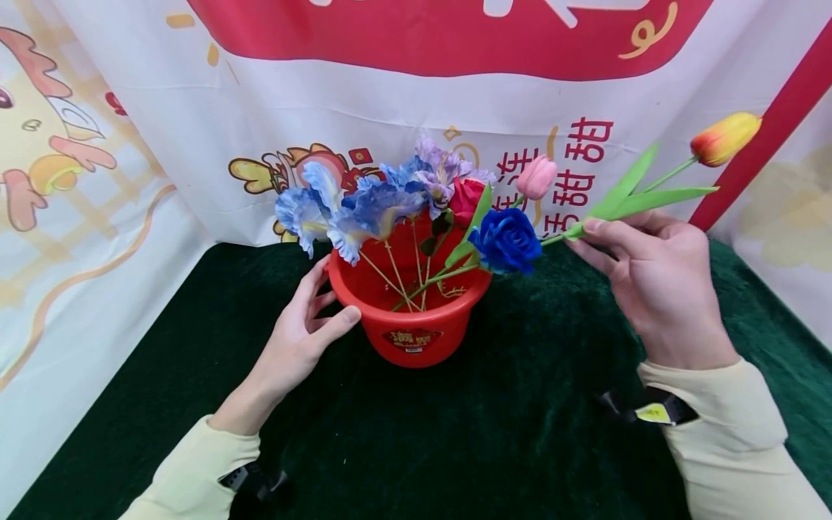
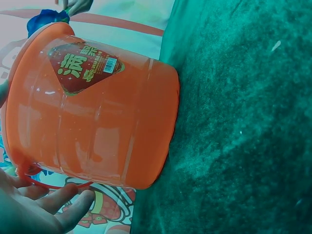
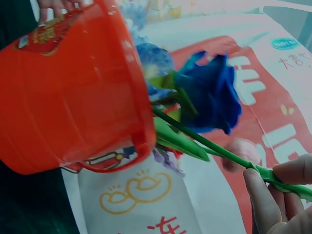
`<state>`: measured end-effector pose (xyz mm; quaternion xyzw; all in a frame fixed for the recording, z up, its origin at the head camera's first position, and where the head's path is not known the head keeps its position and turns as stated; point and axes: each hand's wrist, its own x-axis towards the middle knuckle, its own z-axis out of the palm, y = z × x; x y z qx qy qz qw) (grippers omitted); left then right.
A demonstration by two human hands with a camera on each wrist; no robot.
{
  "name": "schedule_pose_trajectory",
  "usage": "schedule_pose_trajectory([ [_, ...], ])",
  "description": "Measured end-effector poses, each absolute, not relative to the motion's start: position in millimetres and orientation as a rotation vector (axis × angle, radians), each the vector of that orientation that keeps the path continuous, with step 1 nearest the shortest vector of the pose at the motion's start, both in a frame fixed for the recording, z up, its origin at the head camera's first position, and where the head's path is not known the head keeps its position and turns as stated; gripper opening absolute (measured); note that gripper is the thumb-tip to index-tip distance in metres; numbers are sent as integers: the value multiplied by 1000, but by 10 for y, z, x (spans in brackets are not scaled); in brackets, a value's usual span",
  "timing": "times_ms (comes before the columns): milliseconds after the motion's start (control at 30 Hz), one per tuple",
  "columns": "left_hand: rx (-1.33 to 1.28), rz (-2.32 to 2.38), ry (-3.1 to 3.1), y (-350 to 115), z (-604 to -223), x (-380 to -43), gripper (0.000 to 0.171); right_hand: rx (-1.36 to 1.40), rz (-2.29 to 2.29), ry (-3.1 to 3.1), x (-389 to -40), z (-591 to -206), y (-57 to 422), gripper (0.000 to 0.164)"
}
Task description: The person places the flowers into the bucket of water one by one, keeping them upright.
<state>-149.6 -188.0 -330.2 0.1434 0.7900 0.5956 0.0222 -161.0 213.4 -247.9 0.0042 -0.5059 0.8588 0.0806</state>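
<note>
A red plastic bucket [image 1: 416, 336] with a printed label stands upright on dark green cloth. My left hand [image 1: 305, 321] rests against its left side, thumb on the rim and the other fingers spread beside the bucket handle [image 2: 53, 186]. In my right hand [image 1: 669, 282] I pinch the green stem of a yellow-and-red artificial tulip [image 1: 724, 139], its stem slanting down toward the bucket's mouth. Blue irises [image 1: 364, 209], a purple iris [image 1: 442, 170], a red rose [image 1: 466, 201], a pink tulip [image 1: 536, 177] and a blue rose [image 1: 505, 240] lean in the bucket.
Dark green cloth [image 1: 455, 448] covers the table. Behind it hangs a white and red printed backdrop [image 1: 390, 101], continuing up along both sides. Black straps [image 1: 650, 408] circle the wrists over pale sleeves [image 1: 728, 426].
</note>
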Motion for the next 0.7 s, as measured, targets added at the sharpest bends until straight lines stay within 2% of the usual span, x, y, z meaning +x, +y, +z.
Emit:
schedule_pose_trajectory([
  [333, 449, 1844, 2452, -1884, -3308, -1502, 75, 190, 2427, -1633, -1526, -2569, 1801, 65],
  [700, 452, 1854, 2437, -1885, -3315, -1507, 76, 186, 2226, -1924, -1474, -2654, 1572, 60],
])
